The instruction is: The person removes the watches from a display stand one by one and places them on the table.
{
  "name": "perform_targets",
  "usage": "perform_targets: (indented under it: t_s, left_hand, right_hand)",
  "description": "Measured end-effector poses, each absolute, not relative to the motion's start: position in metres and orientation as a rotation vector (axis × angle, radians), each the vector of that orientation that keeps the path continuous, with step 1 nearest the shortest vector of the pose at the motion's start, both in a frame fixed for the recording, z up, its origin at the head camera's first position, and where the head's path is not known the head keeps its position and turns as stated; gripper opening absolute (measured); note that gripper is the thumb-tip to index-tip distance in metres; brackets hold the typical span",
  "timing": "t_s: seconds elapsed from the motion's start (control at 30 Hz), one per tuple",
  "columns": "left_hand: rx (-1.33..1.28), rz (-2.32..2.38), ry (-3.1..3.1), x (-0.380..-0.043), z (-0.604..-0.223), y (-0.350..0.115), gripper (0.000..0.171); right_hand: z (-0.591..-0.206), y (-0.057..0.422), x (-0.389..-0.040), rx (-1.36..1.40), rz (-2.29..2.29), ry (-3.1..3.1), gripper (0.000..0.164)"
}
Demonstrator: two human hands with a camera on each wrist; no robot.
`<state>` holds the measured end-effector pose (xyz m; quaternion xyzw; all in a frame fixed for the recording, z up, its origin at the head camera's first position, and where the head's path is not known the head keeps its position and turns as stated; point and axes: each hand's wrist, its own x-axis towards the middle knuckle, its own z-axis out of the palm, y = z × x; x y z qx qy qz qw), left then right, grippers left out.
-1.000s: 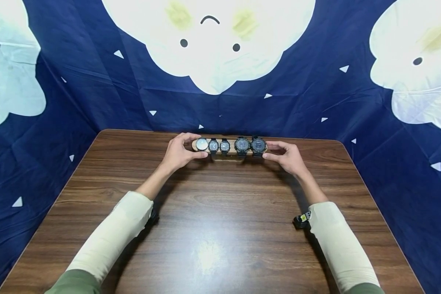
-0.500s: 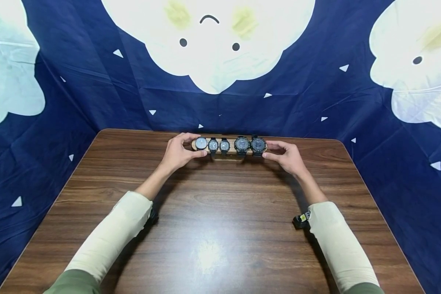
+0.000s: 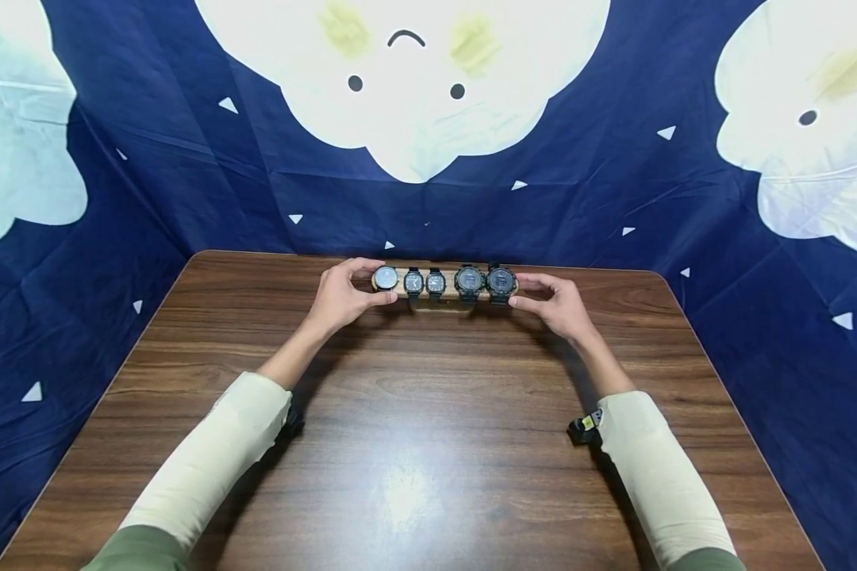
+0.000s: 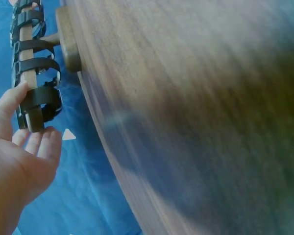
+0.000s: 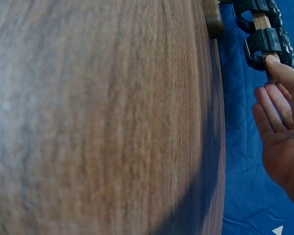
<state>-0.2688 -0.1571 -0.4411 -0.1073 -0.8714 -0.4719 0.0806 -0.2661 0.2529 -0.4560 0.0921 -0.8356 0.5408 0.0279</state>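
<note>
A wooden watch stand (image 3: pixel 448 284) near the table's far edge bears several black-strapped wristwatches side by side on its bar. My left hand (image 3: pixel 345 294) pinches the leftmost wristwatch (image 3: pixel 386 277), which has a pale round dial, at the bar's left end. In the left wrist view, the thumb lies along that watch and the other fingers curl at the bar end (image 4: pixel 35 120). Opposite it, my right hand (image 3: pixel 559 305) grips the right end of the stand's bar between thumb and fingers, beside a chunky round wristwatch (image 3: pixel 501 281). Two small square-faced wristwatches (image 3: pixel 424 282) sit further left.
The wood-grain table (image 3: pixel 428 412) extends from the stand toward me. Behind its far edge hangs a dark blue cloth (image 3: pixel 257 190) printed with white clouds. The stand's base (image 4: pixel 68 41) rests close to that edge. Black wrist devices (image 3: pixel 584 429) sit at the sleeve cuffs.
The leftmost wristwatch has slid slightly left along the bar, with my left hand moving along with it. My right hand and the other watches stay practically where they were.
</note>
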Motion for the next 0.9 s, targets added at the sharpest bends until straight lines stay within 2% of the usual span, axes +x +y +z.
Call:
perform_targets:
  t_s: [0.43,0.9]
  left_hand:
    - [-0.288,-1.493,-2.589,-0.269,-0.441,-0.163,0.063]
    - [-0.229,-1.571,-2.525,-0.266,-0.439,-0.172,0.061]
  right_hand:
    - [-0.458,0.253,-0.269,0.284,1.682,-2.597,0.057]
    - [-0.456,0.251,-0.266,0.29,1.665,-2.603,0.055]
